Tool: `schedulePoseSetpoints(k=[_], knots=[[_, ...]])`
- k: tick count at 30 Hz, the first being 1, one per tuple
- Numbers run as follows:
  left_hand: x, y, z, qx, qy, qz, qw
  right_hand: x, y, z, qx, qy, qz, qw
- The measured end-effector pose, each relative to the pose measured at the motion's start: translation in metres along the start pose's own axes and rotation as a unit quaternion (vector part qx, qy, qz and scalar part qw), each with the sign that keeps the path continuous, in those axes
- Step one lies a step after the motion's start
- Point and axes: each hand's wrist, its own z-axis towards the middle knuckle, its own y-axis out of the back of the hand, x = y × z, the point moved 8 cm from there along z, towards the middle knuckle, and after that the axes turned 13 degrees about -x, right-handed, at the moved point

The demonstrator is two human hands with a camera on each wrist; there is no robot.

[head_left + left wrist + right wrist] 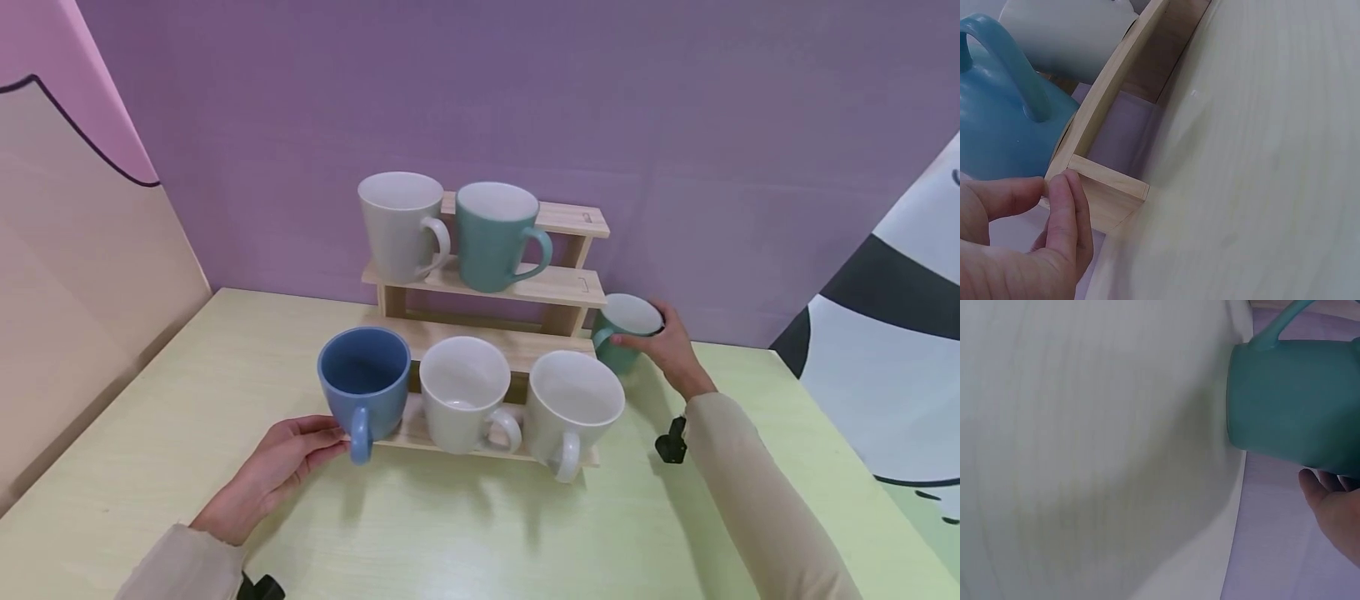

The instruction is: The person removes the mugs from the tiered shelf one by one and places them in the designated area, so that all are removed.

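Note:
My left hand pinches the front left corner of a stepped wooden rack, thumb and fingertips on the end of its lowest board in the left wrist view. Right above those fingers, a blue mug stands on that board with its handle toward me. At the back right, beside the rack, my right hand grips a green mug with a white inside, the thumb near the rim. In the right wrist view this green mug is upright, its base close to the tabletop, and most of the hand is out of frame.
Two white mugs, one in the middle and one at the right, share the lowest step. Higher up stand a pale grey mug and another green mug. A purple wall rises behind the pale wooden table.

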Motion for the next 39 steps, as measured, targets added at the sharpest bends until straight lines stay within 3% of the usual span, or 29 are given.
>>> schedulePoseSetpoints(k=[13, 39], knots=[[0.000, 0.000, -0.001, -0.004, 0.002, 0.002, 1.0000, 0.014, 0.005, 0.000, 0.040, -0.028, -0.012, 0.999], [-0.003, -0.004, 0.002, 0.013, -0.004, -0.013, 0.9998, 0.068, 0.030, -0.006, 0.074, -0.006, -0.070, 0.995]])
